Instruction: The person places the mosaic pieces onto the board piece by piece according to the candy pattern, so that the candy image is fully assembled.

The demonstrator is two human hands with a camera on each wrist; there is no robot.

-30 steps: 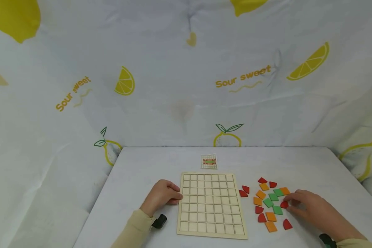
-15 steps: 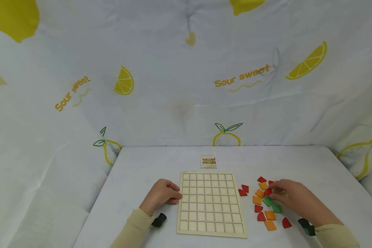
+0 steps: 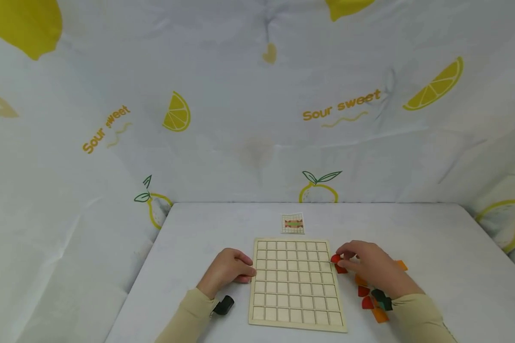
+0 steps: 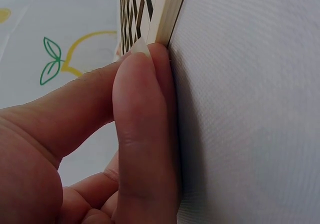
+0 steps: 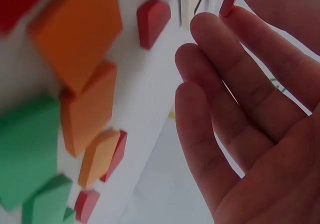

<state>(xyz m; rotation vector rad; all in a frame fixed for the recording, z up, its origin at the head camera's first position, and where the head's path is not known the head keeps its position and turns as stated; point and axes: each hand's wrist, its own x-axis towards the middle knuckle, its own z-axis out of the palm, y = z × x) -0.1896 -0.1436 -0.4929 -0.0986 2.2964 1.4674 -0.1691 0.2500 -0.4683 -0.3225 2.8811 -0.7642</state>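
Note:
My left hand (image 3: 227, 270) is at the left edge of a pale wooden grid board (image 3: 296, 288). In the left wrist view its thumb (image 4: 142, 103) and a finger pinch the board's rim. Beyond the board's right edge my right hand (image 3: 371, 267) holds a red quarter-round tile (image 3: 335, 258) between thumb and index finger. The right wrist view shows part of this red tile (image 5: 229, 2) at the fingertips, the other fingers loosely extended. Just below it in the head view is another red tile (image 3: 341, 269), partly hidden.
Orange tiles (image 3: 380, 315), red tiles (image 3: 367, 303) and green tiles (image 5: 27, 149) lie right of the board, partly covered by my right arm. A small pattern card (image 3: 293, 224) lies behind the board. A printed lemon cloth (image 3: 240, 157) hangs behind the table.
My right hand has carried the red tile left, from the loose tiles to the board's right edge. My left hand has stayed at the board's left edge.

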